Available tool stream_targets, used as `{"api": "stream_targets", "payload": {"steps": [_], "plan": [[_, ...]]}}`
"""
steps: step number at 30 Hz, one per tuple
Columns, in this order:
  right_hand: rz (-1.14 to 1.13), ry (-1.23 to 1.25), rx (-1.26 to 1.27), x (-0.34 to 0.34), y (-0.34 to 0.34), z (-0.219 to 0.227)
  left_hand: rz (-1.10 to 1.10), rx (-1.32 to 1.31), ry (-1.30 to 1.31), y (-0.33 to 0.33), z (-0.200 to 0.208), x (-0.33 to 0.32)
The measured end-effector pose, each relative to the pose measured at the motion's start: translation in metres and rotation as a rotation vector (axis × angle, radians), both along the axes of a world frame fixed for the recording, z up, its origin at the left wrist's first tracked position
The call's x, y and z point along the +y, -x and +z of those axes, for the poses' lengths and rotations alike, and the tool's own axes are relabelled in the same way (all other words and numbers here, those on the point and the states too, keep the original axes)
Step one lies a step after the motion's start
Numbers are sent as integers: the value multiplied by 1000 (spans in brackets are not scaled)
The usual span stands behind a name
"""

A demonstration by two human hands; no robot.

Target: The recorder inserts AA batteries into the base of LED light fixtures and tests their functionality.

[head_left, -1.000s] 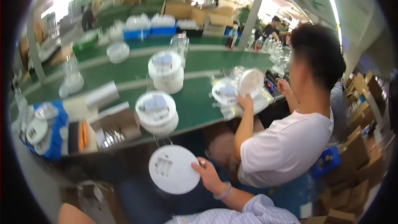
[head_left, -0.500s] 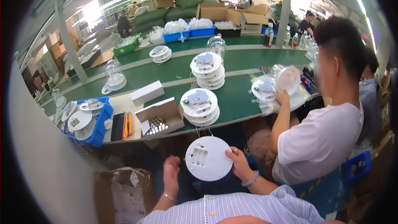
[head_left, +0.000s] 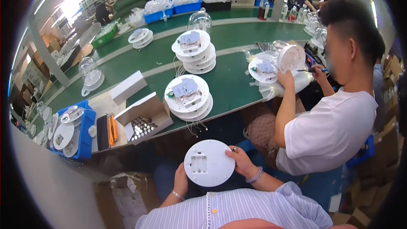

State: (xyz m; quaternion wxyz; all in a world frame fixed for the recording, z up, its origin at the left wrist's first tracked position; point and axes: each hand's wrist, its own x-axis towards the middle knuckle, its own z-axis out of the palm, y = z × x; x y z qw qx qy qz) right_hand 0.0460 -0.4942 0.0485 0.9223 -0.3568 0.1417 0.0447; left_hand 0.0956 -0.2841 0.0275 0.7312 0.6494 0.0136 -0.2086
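Note:
Over my lap I hold a white round plastic base [head_left: 218,163], its flat side up, with a rectangular battery compartment left of its middle and a patch of small holes. My right hand [head_left: 243,163] is closed on the right edge, thumb on the face; a small metallic glint shows at its fingers, too small to make out. My left hand [head_left: 181,179] grips the left edge, its fingers partly hidden beneath. Ahead on the bench stands a stack of similar bases [head_left: 186,93] with circuit boards on top and wires hanging off the edge.
An open white box of batteries [head_left: 144,125] stands at the bench edge beside orange-handled tools [head_left: 112,129] and a blue bin of bases [head_left: 87,131]. Farther back is another stack [head_left: 193,44]. At right a co-worker [head_left: 330,118] holds a base and a pen-like tool.
My left hand has come in from beside the base to grip its left edge. The view has shifted, and the co-worker's tool-holding hand has come into sight.

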Motion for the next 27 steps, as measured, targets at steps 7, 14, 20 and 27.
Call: {"api": "stream_targets", "payload": {"steps": [7,14,20,27], "plan": [[-13,21,-27,11,-1,6,-6,-152,45,-4,4,13],[-36,7,-131,28,4,24,66,-249,21,18,14,48],[-78,97,-161,36,0,48,159,-264,5,30,48,55],[52,404,-164,42,-3,62,40,-292,188,15,46,51]]}}
